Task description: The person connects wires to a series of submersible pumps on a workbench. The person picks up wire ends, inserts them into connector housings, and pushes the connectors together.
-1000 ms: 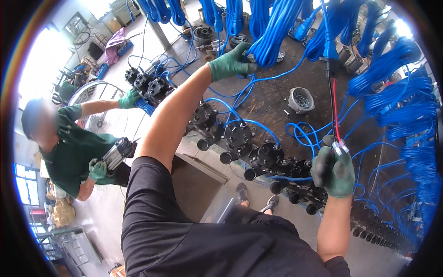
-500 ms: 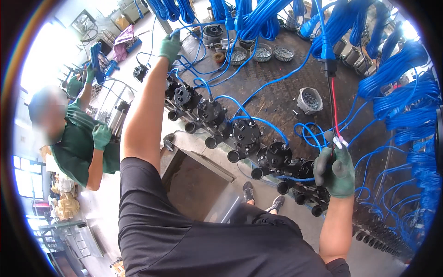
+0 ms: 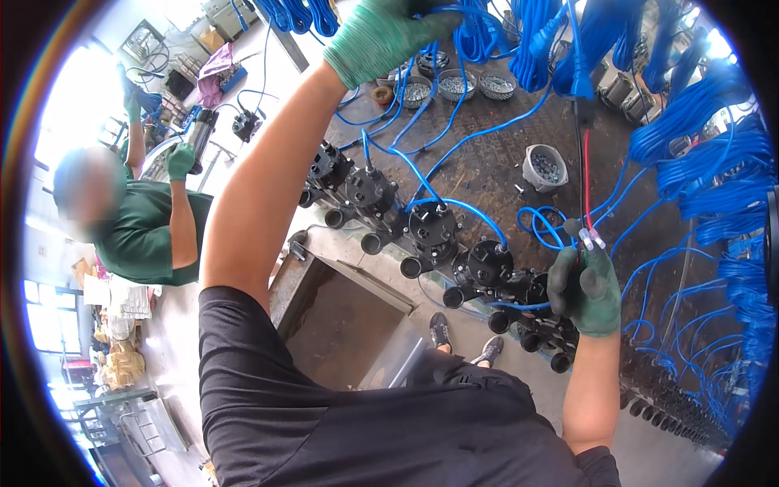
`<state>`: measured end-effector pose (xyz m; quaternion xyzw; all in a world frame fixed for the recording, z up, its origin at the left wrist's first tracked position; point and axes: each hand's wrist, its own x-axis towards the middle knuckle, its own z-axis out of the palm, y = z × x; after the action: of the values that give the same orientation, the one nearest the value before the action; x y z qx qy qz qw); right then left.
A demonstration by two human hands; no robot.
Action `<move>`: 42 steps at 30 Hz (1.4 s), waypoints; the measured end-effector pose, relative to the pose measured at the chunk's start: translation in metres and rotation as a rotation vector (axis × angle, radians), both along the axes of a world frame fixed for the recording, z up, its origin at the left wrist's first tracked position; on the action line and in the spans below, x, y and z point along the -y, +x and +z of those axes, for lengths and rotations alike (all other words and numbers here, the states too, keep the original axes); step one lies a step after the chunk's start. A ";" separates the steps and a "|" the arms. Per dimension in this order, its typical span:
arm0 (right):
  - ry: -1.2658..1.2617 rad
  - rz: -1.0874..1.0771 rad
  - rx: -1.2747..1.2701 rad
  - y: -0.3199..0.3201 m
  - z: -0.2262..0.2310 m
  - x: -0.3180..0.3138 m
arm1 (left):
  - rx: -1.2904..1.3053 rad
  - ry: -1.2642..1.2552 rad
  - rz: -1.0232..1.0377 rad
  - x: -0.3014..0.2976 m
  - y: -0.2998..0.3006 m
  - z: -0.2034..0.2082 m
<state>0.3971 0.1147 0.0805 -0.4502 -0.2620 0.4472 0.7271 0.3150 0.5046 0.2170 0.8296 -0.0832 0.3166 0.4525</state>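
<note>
My left hand [image 3: 389, 36], in a green glove, reaches up among the hanging blue cable bundles [image 3: 531, 49]. Its thumb and fingers close on a blue cable at the top edge, where the fingertips are partly hidden. My right hand [image 3: 586, 292], also gloved, has its fingers curled round a red and a black wire [image 3: 587, 174] with pale terminals [image 3: 591, 239] at their ends. These wires hang from a dark connector joined to a blue plug [image 3: 578, 77]. Black pumps [image 3: 432, 227] with blue cables stand in a row along the bench edge.
The dark bench [image 3: 495, 162] carries a pale bowl of small parts [image 3: 544, 168] and several mesh bowls of hardware [image 3: 456, 84]. More coiled blue cables [image 3: 698, 187] hang on the right. A co-worker [image 3: 154, 227] in green handles a pump at the left. An open box [image 3: 345, 325] stands below.
My left hand has moved up and right, from the far pumps to the hanging cables. My right hand stays near its place with the wires. The co-worker has raised a pump.
</note>
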 end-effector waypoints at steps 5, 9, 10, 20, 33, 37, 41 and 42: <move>-0.029 -0.004 0.062 -0.001 0.007 0.002 | 0.122 0.823 0.515 0.026 -0.021 -0.057; -0.150 0.030 0.121 0.003 0.007 0.006 | -0.382 0.754 0.611 0.080 -0.084 -0.154; -0.188 0.023 0.112 -0.002 0.003 0.003 | -0.478 0.654 0.643 0.092 -0.097 -0.173; -0.195 0.087 0.119 -0.016 -0.034 0.009 | -0.965 0.065 0.354 0.095 -0.046 -0.240; -0.166 0.006 0.094 -0.009 -0.027 0.029 | -0.886 0.360 0.579 0.109 -0.068 -0.236; -0.132 0.020 0.115 -0.010 -0.030 0.030 | -0.825 0.360 0.651 0.105 -0.060 -0.243; -0.132 0.012 0.085 -0.010 -0.032 0.030 | -0.831 0.433 0.710 0.102 -0.046 -0.248; -0.137 0.027 0.074 -0.011 -0.034 0.029 | -0.836 0.448 0.718 0.101 -0.043 -0.248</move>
<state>0.3863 0.0853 0.0469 -0.5113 -0.2637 0.4569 0.6784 0.2719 0.4035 -0.0312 0.9353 0.3232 0.0711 0.1255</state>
